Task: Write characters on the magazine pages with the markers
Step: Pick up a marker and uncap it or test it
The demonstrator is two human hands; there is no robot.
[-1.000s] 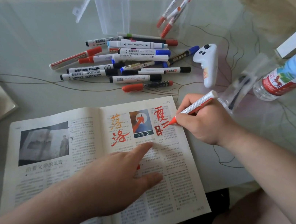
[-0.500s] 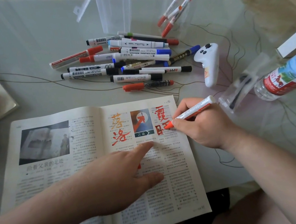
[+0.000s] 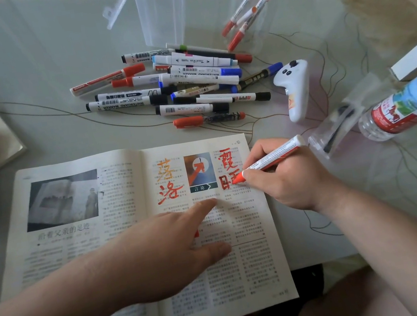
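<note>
Two hands: right hand [image 3: 290, 176] grips red marker [image 3: 269, 159] on magazine [image 3: 85, 246]

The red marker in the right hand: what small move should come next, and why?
Probably draw the next stroke of the lower red character, which looks unfinished: the red marker, gripped by the right hand, has its tip on it, and the left hand presses the magazine flat.

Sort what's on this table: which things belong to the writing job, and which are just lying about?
Part of the job: the magazine, pressed flat by the left hand; the red marker in the right hand; the pile of spare markers.
Lying about: the white controller, the water bottle, the clear box, the clear packet.
</note>
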